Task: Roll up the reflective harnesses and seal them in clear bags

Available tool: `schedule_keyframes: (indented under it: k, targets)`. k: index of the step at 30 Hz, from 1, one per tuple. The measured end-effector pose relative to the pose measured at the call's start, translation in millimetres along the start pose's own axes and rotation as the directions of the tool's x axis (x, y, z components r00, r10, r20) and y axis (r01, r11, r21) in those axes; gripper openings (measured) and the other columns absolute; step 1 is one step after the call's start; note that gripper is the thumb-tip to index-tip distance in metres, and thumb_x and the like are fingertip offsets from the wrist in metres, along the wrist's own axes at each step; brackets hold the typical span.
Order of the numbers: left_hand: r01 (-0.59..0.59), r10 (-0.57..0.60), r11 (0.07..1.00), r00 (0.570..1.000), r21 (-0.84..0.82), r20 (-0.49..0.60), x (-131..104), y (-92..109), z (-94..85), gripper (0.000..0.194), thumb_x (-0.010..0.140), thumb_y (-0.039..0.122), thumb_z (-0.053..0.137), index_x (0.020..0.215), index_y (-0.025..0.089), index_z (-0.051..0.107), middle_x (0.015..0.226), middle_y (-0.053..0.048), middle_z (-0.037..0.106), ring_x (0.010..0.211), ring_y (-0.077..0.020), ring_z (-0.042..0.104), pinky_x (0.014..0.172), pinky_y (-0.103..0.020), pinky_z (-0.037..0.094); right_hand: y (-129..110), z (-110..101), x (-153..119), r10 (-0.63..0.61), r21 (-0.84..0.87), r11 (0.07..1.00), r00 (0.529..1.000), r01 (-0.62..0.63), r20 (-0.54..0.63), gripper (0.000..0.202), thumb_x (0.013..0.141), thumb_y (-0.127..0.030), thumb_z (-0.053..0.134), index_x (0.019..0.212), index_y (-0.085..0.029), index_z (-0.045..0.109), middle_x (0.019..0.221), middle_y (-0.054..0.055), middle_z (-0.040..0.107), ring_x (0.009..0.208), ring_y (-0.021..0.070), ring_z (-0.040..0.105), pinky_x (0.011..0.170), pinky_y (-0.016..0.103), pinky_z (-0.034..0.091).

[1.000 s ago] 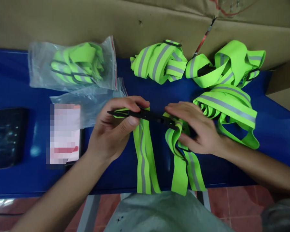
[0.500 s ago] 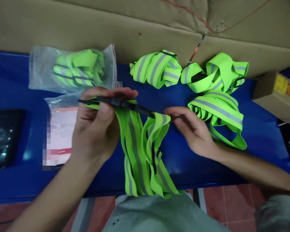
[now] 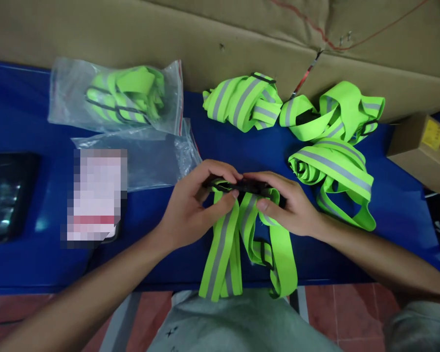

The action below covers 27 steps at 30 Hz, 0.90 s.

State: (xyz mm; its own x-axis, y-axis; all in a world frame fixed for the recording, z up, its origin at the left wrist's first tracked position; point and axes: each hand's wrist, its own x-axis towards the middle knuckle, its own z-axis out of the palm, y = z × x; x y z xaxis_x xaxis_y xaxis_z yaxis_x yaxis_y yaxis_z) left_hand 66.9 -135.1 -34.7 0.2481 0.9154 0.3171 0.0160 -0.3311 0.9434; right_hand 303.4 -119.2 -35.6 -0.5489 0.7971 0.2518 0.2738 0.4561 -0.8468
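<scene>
My left hand (image 3: 190, 210) and my right hand (image 3: 295, 208) are close together above the front of the blue table, both closed. Between them they pinch a black buckle (image 3: 247, 187) on a neon yellow-green reflective strap (image 3: 220, 254). Its grey-striped loops hang below my fingers to the table's front edge, one carrying a small black slider (image 3: 267, 254). My fingers cover part of the buckle. To the right lies a coiled reflective strap (image 3: 337, 168), with two more bundles (image 3: 242, 102) (image 3: 337, 112) behind.
A clear zip bag (image 3: 69, 98) at the back left contains another strap bundle. In front of it lie a flat clear bag (image 3: 150, 161) and a phone-like object (image 3: 99, 195), blurred out. A cardboard box (image 3: 407, 146) stands right, a dark device (image 3: 7, 195) far left, brown covering (image 3: 95, 34) behind.
My left hand has moved right and down, bringing the two hands together at the buckle. The hanging loops have spread into two groups. The flat clear bag is now in fuller view.
</scene>
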Motion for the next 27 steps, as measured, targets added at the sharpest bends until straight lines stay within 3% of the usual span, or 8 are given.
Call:
schedule_keyframes:
  k: [3, 7, 13, 17, 20, 24, 27]
  targets:
    - [-0.086, 0.086, 0.996, 0.994, 0.002, 0.064, 0, 4, -2.6, 0.026, 0.088, 0.011, 0.075, 0.109, 0.023, 0.067, 0.118, -0.009, 0.070, 0.119, -0.0232, 0.070, 0.099, -0.037, 0.060, 3, -2, 0, -0.033, -0.082, 0.996, 0.999, 0.032, -0.019, 0.040, 0.095, -0.035, 0.075, 0.132, -0.022, 0.068, 0.120, 0.009, 0.078, 0.109, 0.0214, 0.076, 0.094, 0.035, 0.063]
    - [-0.037, 0.016, 0.988, 0.990, 0.148, 0.141, 0, 8, -2.5, 0.028, 0.086, 0.021, 0.079, 0.109, 0.025, 0.064, 0.123, -0.011, 0.067, 0.120, -0.0262, 0.067, 0.101, -0.043, 0.058, 4, -3, -1, -0.184, -0.282, 0.948, 0.977, 0.148, -0.107, 0.033, 0.096, -0.022, 0.072, 0.129, -0.021, 0.069, 0.111, 0.009, 0.076, 0.101, 0.0218, 0.074, 0.088, 0.038, 0.060]
    - [0.021, -0.078, 0.947, 0.983, 0.320, 0.166, -1, 3, 6.5, 0.019, 0.093, 0.026, 0.072, 0.109, 0.022, 0.064, 0.114, -0.008, 0.068, 0.108, -0.0194, 0.068, 0.096, -0.035, 0.056, 11, 0, -10, -0.326, -0.432, 0.854, 0.945, 0.290, -0.009, 0.028, 0.096, -0.012, 0.064, 0.121, -0.025, 0.068, 0.107, 0.005, 0.076, 0.101, 0.0221, 0.073, 0.084, 0.039, 0.056]
    - [-0.006, -0.073, 0.923, 0.979, 0.384, 0.188, -3, 5, 10.7, 0.031, 0.087, 0.029, 0.075, 0.115, 0.021, 0.064, 0.122, -0.010, 0.066, 0.117, -0.0231, 0.067, 0.103, -0.039, 0.055, 9, -2, -15, -0.506, -0.537, 0.712, 0.861, 0.453, 0.056, 0.021, 0.097, -0.014, 0.064, 0.111, -0.027, 0.071, 0.102, 0.002, 0.077, 0.099, 0.0210, 0.071, 0.084, 0.038, 0.056]
    - [-0.040, -0.039, 0.903, 0.984, 0.428, 0.175, -5, 7, 14.8, 0.031, 0.083, 0.026, 0.073, 0.112, 0.022, 0.062, 0.121, -0.010, 0.066, 0.118, -0.0249, 0.066, 0.103, -0.041, 0.055, 1, -4, -13, -0.600, -0.609, 0.592, 0.793, 0.527, 0.104, 0.015, 0.099, -0.017, 0.061, 0.101, -0.027, 0.071, 0.096, 0.001, 0.077, 0.092, 0.0196, 0.068, 0.078, 0.037, 0.054]
    - [-0.063, -0.009, 0.884, 0.988, 0.463, 0.151, -8, 6, 20.7, 0.030, 0.078, 0.022, 0.069, 0.106, 0.024, 0.060, 0.119, -0.010, 0.066, 0.113, -0.0261, 0.066, 0.098, -0.043, 0.056, -8, -5, -8, -0.638, -0.643, 0.502, 0.750, 0.578, 0.175, 0.015, 0.100, -0.016, 0.061, 0.094, -0.025, 0.072, 0.088, 0.002, 0.076, 0.086, 0.0182, 0.064, 0.071, 0.035, 0.053]
    - [-0.066, 0.007, 0.876, 0.992, 0.478, 0.125, -9, 6, 23.3, 0.026, 0.077, 0.021, 0.068, 0.102, 0.023, 0.060, 0.118, -0.010, 0.066, 0.110, -0.0262, 0.066, 0.097, -0.043, 0.055, -10, -3, -6, -0.635, -0.647, 0.495, 0.750, 0.580, 0.187, 0.013, 0.101, -0.019, 0.062, 0.094, -0.021, 0.073, 0.084, 0.002, 0.077, 0.081, 0.0176, 0.063, 0.069, 0.034, 0.054]
